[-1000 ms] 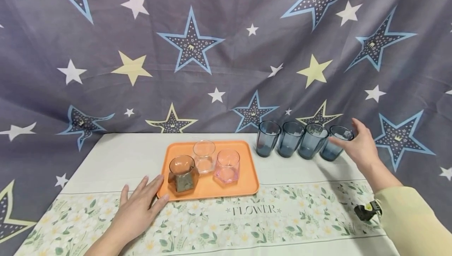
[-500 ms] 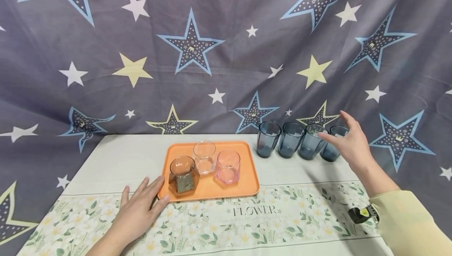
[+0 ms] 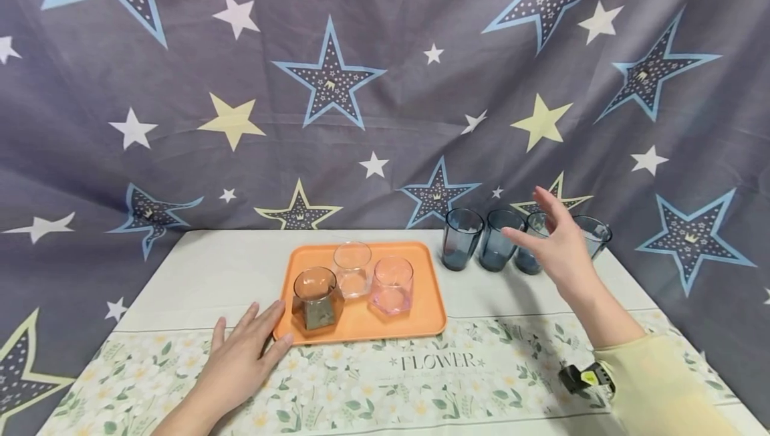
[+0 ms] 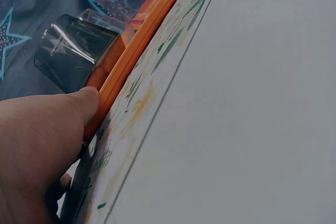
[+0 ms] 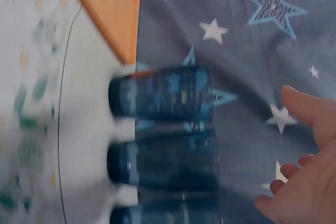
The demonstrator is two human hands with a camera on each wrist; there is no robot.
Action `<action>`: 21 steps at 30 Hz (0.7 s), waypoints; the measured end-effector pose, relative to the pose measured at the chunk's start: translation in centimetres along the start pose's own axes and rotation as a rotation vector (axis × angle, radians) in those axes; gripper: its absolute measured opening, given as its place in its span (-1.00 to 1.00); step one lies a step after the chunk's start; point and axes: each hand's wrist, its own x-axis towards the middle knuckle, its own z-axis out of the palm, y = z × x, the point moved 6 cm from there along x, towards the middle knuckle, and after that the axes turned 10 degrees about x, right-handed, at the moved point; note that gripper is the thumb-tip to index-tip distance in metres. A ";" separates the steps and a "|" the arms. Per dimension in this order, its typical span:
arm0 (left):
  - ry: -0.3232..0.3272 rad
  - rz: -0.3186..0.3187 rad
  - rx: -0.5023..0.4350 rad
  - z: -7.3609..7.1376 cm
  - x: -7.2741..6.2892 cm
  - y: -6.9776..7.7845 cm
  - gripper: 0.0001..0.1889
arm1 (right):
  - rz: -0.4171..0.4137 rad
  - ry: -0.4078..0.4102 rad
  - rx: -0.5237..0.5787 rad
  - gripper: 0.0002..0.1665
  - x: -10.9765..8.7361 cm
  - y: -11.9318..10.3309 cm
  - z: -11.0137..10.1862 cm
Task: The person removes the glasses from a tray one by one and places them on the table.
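An orange tray (image 3: pixel 361 329) holds a smoky grey glass (image 3: pixel 315 309), a clear glass (image 3: pixel 352 265) and a pink-tinted glass (image 3: pixel 392 289). My left hand (image 3: pixel 243 359) touches the tray's near left corner, fingers spread along the side and thumb against the front rim; in the left wrist view the thumb (image 4: pixel 86 98) lies at that orange edge. Several dark blue glasses (image 3: pixel 462 242) stand upright in a row right of the tray. Over the row hovers my right hand (image 3: pixel 562 249), thumb and fingers spread and nothing between them, hiding part of the glasses behind it.
A pale tablecloth with a flowered band (image 3: pixel 433 389) covers the table. Right behind the glasses hangs a dark curtain (image 3: pixel 385 128) with a star print. A small black device (image 3: pixel 586 377) sits by my right sleeve (image 3: pixel 662 382).
My right hand has moved left along the row of blue glasses, from the rightmost one toward the middle ones, still holding nothing. My left hand has stayed at the tray's corner.
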 end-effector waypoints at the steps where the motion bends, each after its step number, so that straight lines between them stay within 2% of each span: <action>1: -0.001 -0.001 -0.002 0.0 0.0 0.0 -0.17 | -0.007 -0.002 0.022 0.28 -0.1 -0.1 0.5; 10: -0.003 0.001 0.002 0.0 0.1 0.1 -0.16 | -0.008 -0.044 0.222 0.21 -1.0 0.2 5.5; 15: 0.002 0.002 0.006 0.1 0.0 0.0 -0.15 | 0.013 -0.071 0.271 0.15 -1.2 0.7 8.1; 21: 0.009 0.003 0.006 0.0 -0.1 0.0 -0.16 | -0.014 -0.090 0.284 0.08 -1.5 0.2 10.5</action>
